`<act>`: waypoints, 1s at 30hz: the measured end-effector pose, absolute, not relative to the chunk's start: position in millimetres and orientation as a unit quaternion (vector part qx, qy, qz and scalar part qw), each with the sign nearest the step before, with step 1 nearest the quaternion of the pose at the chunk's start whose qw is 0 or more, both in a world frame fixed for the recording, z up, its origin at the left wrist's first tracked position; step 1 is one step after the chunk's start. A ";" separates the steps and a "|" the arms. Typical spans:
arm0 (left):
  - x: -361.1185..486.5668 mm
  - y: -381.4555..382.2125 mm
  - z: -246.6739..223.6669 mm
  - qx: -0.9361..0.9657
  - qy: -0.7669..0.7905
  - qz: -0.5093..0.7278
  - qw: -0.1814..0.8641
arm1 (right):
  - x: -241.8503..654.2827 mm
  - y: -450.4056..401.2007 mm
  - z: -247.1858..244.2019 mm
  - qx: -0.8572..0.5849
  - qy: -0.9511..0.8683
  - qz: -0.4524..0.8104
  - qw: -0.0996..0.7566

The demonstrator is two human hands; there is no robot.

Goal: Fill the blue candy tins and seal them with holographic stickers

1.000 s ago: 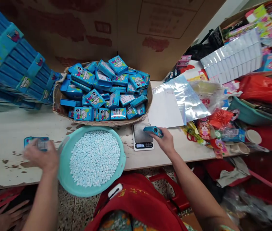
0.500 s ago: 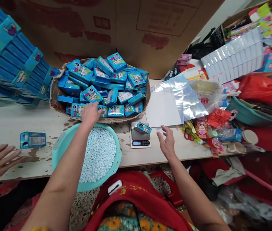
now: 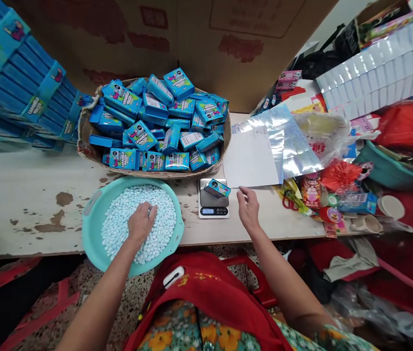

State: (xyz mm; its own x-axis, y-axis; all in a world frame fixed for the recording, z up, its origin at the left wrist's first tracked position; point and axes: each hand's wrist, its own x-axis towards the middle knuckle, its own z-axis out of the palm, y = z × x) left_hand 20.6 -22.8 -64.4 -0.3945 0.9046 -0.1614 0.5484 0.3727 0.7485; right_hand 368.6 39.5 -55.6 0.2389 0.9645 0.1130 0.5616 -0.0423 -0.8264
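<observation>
My left hand (image 3: 141,223) is down among small pale-blue candies (image 3: 116,222) in a turquoise basin (image 3: 90,214). Its fingers are bunched together and closed at the candies' surface; how many they pinch is hidden. My right hand (image 3: 248,207) hovers just right of a small digital scale (image 3: 214,211), open and holding nothing, with thumb and fingers apart. On the scale's plate lies a small blue candy box (image 3: 218,188), tilted, with a dark opening at its left end. The display is lit, but its digits are too blurred to read.
Behind the basin stands a cut-down carton (image 3: 148,174) heaped with blue boxes. Stacked blue boxes (image 3: 27,90) rise at the left. White sheets (image 3: 250,158) lie right of the carton, beside crowded wrappers, bags and a teal tub (image 3: 385,168). A large cardboard box (image 3: 199,44) stands behind.
My left hand has moved from the carton's front edge down into the candies. My right hand stays beside the scale. At the left, another person's hand and a blue box have gone from view.
</observation>
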 end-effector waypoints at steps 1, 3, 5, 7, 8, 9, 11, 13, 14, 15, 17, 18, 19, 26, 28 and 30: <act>17.9 -22.9 -62.9 0.445 0.779 0.320 0.304 | 362.1 46.2 -53.5 -0.668 -0.569 0.252 0.409; 9.4 -24.9 -58.6 0.382 0.783 0.362 0.332 | 351.0 56.7 -51.8 -0.650 -0.574 0.260 0.423; 0.2 -27.2 -54.9 0.282 0.767 0.448 0.363 | 342.2 63.3 -53.9 -0.636 -0.583 0.274 0.425; -7.2 -27.1 -52.4 0.153 0.708 0.540 0.429 | 334.2 66.5 -57.3 -0.631 -0.592 0.294 0.407; -9.6 -25.9 -51.2 0.084 0.668 0.572 0.469 | 329.7 67.1 -57.8 -0.633 -0.594 0.304 0.394; -11.2 -24.0 -49.5 0.018 0.627 0.588 0.511 | 324.6 67.0 -56.3 -0.635 -0.595 0.310 0.383; -11.8 -19.2 -42.1 -0.084 0.556 0.588 0.582 | 311.3 64.3 -45.9 -0.632 -0.604 0.308 0.377; -9.1 -14.5 -26.4 -0.131 0.503 0.594 0.613 | 292.7 58.1 -26.1 -0.598 -0.641 0.298 0.378; -6.7 -12.4 -15.2 -0.133 0.481 0.606 0.620 | 281.2 53.7 -14.6 -0.567 -0.671 0.297 0.374; -3.4 -10.5 -2.3 -0.123 0.462 0.622 0.620 | 268.4 48.9 -3.3 -0.530 -0.705 0.303 0.362; 5.3 -7.1 24.9 -0.085 0.440 0.662 0.601 | 240.6 38.6 14.3 -0.458 -0.766 0.315 0.323; 10.5 -5.3 37.1 -0.062 0.437 0.681 0.584 | 226.5 33.7 19.4 -0.431 -0.789 0.317 0.303; 15.9 -3.5 47.0 -0.036 0.439 0.700 0.562 | 213.0 29.3 22.0 -0.412 -0.806 0.315 0.285; 36.6 4.2 52.3 0.084 0.506 0.765 0.388 | 162.4 16.2 10.2 -0.380 -0.839 0.314 0.232; 34.2 4.1 48.7 0.072 0.512 0.764 0.386 | 160.8 16.5 8.7 -0.384 -0.838 0.314 0.229; 28.8 3.4 46.1 0.040 0.503 0.755 0.418 | 161.5 17.5 8.5 -0.389 -0.832 0.321 0.231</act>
State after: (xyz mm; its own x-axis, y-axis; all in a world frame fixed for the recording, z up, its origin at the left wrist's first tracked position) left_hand 28.8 3.4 46.1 -0.6477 0.6714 -0.3602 -0.5908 -0.1441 0.7939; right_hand 161.5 17.5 8.5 -0.5904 0.7957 0.1353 0.4988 0.4915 -0.7139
